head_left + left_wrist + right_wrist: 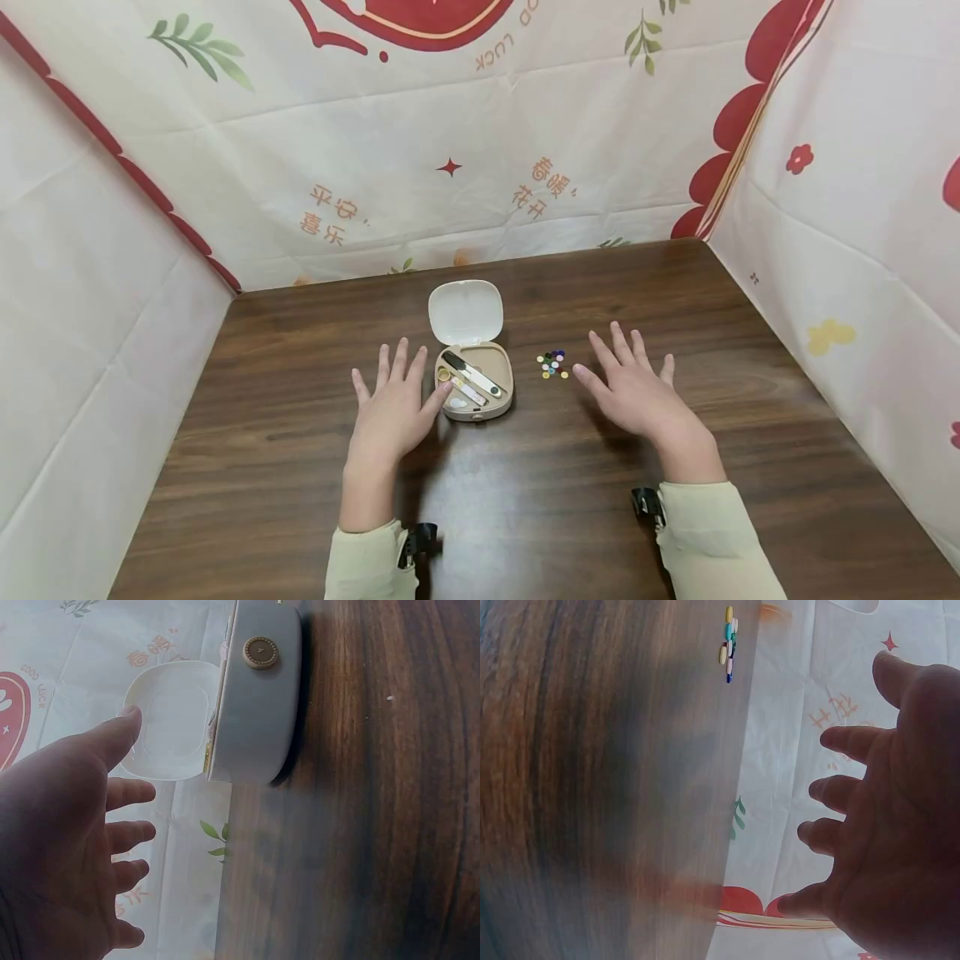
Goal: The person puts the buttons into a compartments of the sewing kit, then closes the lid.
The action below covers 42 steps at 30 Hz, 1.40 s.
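Note:
A small beige case [498,360] stands on the table, its white lid [467,312] raised at the back. Inside lie a slim black-and-white tool [480,380], a pale narrow strip [471,393], a gold ring-shaped piece [444,376] and a whitish piece; their exact kinds are unclear. Left of the case hovers my left hand [388,417], fingers spread, thumb by the case's near left side and holding nothing. Small, colourful round pieces that look like buttons [553,367] form a cluster right of the case. My right hand [637,396] is spread beside them, also holding nothing.
The dark wood table [285,467] meets a printed white cloth [420,158] at its back and sides. A round button-like clasp [260,652] sits on the case's front. Black straps [420,542] circle both wrists over pale sleeves.

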Each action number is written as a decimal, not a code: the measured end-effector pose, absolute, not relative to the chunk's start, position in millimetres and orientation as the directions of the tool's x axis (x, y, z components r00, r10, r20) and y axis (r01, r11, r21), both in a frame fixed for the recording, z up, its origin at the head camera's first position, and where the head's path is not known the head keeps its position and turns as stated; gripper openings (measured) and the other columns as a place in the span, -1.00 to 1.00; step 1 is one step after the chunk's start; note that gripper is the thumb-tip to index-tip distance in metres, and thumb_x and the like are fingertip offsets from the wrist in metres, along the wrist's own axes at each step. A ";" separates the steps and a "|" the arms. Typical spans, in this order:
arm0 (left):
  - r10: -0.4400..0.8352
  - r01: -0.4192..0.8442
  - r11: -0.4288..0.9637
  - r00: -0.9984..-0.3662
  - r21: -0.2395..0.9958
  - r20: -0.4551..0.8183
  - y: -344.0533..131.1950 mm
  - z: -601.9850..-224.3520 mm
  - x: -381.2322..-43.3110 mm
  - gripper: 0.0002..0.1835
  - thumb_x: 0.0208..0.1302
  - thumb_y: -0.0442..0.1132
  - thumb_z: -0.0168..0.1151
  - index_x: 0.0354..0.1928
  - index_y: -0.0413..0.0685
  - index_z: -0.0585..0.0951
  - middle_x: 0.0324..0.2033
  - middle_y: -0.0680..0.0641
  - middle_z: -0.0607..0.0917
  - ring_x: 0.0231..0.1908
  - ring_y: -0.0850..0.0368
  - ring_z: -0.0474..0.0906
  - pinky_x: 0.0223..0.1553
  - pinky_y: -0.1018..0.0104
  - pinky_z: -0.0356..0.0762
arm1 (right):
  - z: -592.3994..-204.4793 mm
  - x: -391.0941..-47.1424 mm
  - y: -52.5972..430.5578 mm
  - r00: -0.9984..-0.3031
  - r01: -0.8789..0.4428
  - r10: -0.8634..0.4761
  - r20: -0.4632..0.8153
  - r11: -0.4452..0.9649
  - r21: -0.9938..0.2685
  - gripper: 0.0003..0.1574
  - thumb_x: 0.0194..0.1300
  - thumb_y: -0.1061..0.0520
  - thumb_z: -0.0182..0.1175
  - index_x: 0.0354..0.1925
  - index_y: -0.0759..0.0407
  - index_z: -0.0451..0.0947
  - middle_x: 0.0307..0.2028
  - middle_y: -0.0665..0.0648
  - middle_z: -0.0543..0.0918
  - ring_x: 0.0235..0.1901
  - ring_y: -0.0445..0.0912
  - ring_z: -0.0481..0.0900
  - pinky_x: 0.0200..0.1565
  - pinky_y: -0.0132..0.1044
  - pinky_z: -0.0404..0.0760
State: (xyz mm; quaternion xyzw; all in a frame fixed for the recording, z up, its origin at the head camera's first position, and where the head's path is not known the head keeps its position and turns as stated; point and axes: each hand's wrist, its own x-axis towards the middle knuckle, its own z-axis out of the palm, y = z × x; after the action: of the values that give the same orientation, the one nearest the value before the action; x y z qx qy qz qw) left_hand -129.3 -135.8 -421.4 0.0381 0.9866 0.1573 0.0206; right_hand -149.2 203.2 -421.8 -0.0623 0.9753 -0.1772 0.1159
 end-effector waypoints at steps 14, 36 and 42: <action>0.087 0.067 0.941 -0.995 0.332 -0.046 -135.4 -426.3 -127.0 -0.17 0.37 0.41 -0.14 0.54 0.18 0.11 0.56 -0.10 -0.03 0.56 -0.13 -0.29 0.35 -0.51 -0.38 | -423.2 -144.3 203.7 -0.965 -0.072 -0.154 -0.213 0.935 -0.348 0.07 0.35 -0.60 -0.44 0.58 -0.09 -0.25 0.56 0.19 -0.42 0.52 0.30 -0.47 0.20 0.60 -0.46; 0.119 0.061 0.945 -0.979 0.321 -0.165 -119.2 -437.9 -127.2 -0.18 0.39 0.34 -0.08 0.55 0.16 0.05 0.52 -0.16 0.13 0.53 -0.17 -0.04 0.38 -0.47 -0.27 | -425.5 -146.3 192.7 -0.962 -0.087 -0.169 -0.213 0.934 -0.348 0.04 0.37 -0.54 -0.22 0.57 -0.08 -0.15 0.57 0.25 -0.29 0.52 0.35 -0.33 0.21 0.60 -0.44; 0.132 0.072 0.944 -0.977 0.323 -0.169 -114.3 -439.0 -126.0 -0.16 0.39 0.33 -0.07 0.56 0.10 0.03 0.50 -0.15 0.19 0.52 -0.16 0.03 0.38 -0.47 -0.23 | -427.4 -147.5 193.5 -0.961 -0.088 -0.167 -0.220 0.940 -0.331 0.05 0.36 -0.54 -0.22 0.57 -0.07 -0.13 0.57 0.28 -0.24 0.52 0.36 -0.31 0.22 0.61 -0.41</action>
State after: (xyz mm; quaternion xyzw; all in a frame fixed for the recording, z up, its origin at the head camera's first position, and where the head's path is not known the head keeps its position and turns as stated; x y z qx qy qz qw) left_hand -126.0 -114.3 -439.0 0.0521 0.9813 0.1593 0.0946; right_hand -147.5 193.5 -427.4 -0.0653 0.9771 -0.1609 0.1232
